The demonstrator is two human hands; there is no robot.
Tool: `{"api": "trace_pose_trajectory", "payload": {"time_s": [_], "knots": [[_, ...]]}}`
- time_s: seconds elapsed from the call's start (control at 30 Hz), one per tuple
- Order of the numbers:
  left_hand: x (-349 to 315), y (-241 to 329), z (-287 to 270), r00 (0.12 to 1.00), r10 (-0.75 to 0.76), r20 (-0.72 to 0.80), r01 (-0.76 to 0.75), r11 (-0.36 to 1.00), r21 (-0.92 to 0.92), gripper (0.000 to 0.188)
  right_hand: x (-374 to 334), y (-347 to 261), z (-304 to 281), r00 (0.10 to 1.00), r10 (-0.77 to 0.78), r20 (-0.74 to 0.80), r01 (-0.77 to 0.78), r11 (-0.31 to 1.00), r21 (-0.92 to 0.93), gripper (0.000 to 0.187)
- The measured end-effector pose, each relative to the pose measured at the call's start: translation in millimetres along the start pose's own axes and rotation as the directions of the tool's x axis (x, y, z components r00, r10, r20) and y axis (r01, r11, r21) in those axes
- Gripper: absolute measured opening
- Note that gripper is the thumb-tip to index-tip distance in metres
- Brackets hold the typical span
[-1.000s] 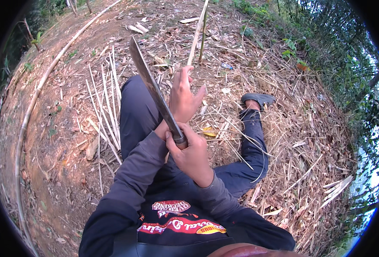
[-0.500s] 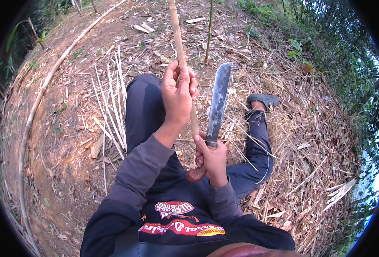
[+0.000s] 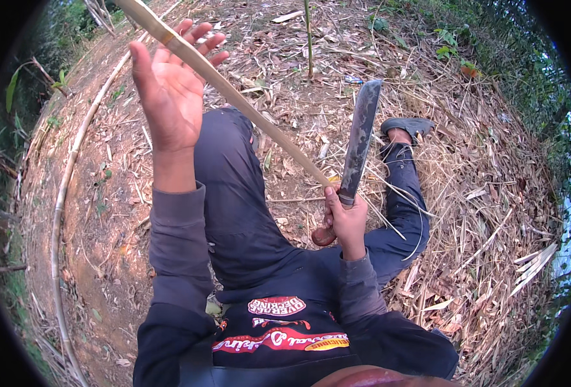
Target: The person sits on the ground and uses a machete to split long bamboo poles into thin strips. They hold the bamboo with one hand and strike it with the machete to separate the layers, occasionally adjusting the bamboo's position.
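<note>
My left hand point(image 3: 175, 97) is raised at the upper left, palm showing and fingers stretched apart. A long pale bamboo strip point(image 3: 246, 109) slants across in front of those fingers; whether it touches them I cannot tell. Its lower end is pinched at my right hand point(image 3: 348, 222), which also grips a machete point(image 3: 361, 135). The dark, pale-blotched blade points up, slightly tilted right. A rounded brown handle end point(image 3: 325, 236) sticks out below the fist. The strip's upper end runs out of the picture.
My bent legs, in dark trousers point(image 3: 234, 187), flank the work. A long bamboo pole point(image 3: 62, 193) lies along the left. A thin green stem point(image 3: 308, 39) stands ahead. Dry leaves and shavings cover the ground, with pale split pieces point(image 3: 534, 267) at right and bushes beyond.
My left hand has let go of the bamboo strip, opened and moved up and left. The strip now leans left. My right hand and machete have shifted slightly right; thin strips by my left knee are out of sight.
</note>
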State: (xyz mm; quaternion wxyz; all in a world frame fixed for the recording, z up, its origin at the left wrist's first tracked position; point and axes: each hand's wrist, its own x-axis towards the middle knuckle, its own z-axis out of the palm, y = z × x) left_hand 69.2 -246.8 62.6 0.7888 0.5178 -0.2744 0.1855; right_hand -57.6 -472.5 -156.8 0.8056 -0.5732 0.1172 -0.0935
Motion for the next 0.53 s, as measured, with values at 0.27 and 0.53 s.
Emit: {"api": "trace_pose_trajectory", "payload": {"time_s": [0.27, 0.53], "knots": [[30.2, 92.5, -67.3, 0.891, 0.076, 0.447, 0.184, 0.84, -0.51, 0.09, 54.8, 26.6, -32.2, 0.976, 0.079, 0.201, -0.076, 0.997, -0.026, 0.023], [-56.7, 22.4, -23.6, 0.955, 0.127, 0.269, -0.06, 0.968, -0.242, 0.054, 49.4, 42.7, -25.7, 0.971, -0.226, -0.075, 0.125, 0.751, -0.649, 0.041]]}}
